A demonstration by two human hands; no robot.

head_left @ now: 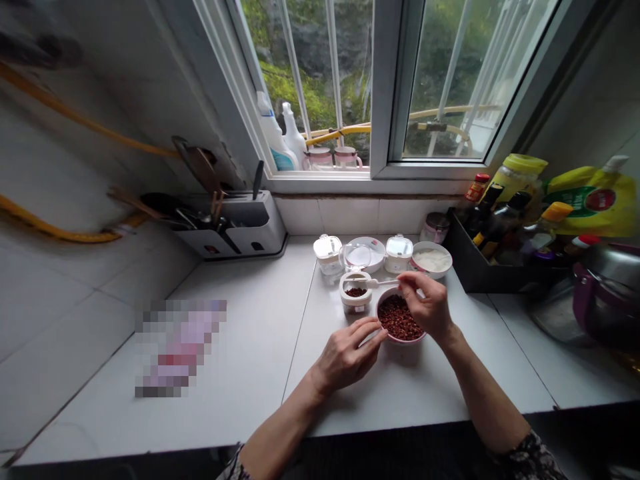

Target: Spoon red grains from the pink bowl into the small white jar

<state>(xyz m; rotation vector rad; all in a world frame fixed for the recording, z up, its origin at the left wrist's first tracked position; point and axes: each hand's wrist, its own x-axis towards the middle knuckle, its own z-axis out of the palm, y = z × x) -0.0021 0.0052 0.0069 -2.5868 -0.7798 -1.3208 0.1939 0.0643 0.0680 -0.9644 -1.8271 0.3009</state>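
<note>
A pink-rimmed bowl (401,340) full of dark reddish-brown dried bits, perhaps peppercorns, stands on the counter before me. The stretched fingers of my left hand (347,357) rest against its left rim; the thumb is hidden. Above the bowl, my right hand (427,303) pinches the handle of a small white spoon (383,283). The spoon reaches left to the mouth of a small clear seasoning jar (355,305), its scoop end hard to make out there. Some of the same dark bits lie inside this jar, and its clear lid (357,257) is raised behind it.
Behind stand two lidded seasoning jars (327,250) (399,251), a white dish (373,252) and a bowl of white granules (431,260). Bottles fill a black box (473,267) at right, beside a pot (607,293). A utensil holder (240,233) and a blurred packet (183,350) are left.
</note>
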